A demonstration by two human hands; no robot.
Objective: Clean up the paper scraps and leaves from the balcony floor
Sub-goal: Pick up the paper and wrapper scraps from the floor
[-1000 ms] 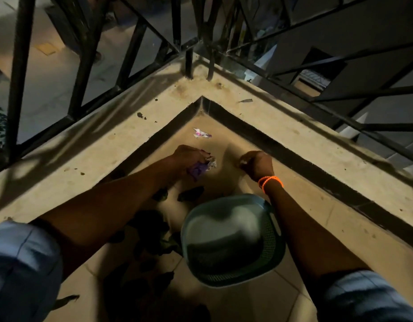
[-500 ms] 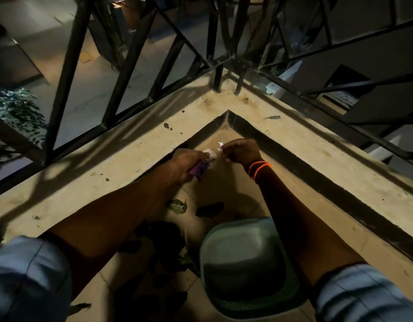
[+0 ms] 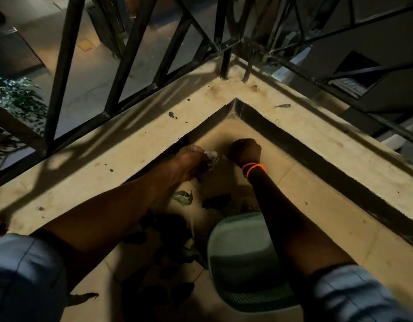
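My left hand [image 3: 189,162] is closed around a bunch of paper scraps [image 3: 211,156], white and purple bits sticking out between the fingers. My right hand [image 3: 245,149], with an orange band at the wrist, is curled shut close beside it, and a small white scrap [image 3: 224,156] shows at its fingertips. Both hands hover low over the tiled floor in the balcony corner. A green leaf [image 3: 183,198] and a dark leaf [image 3: 216,201] lie on the floor just below the hands. More dark leaves [image 3: 168,231] lie under my left forearm.
A pale green perforated basket [image 3: 245,263] stands on the floor under my right forearm. A raised concrete ledge [image 3: 140,135] with a black metal railing [image 3: 128,54] bounds the corner on both sides. A small leaf [image 3: 283,105] lies on the ledge.
My right hand reached to the corner, closed on the white scrap that lay there and came beside the left hand. The view shifted forward, so the basket sits lower in frame.
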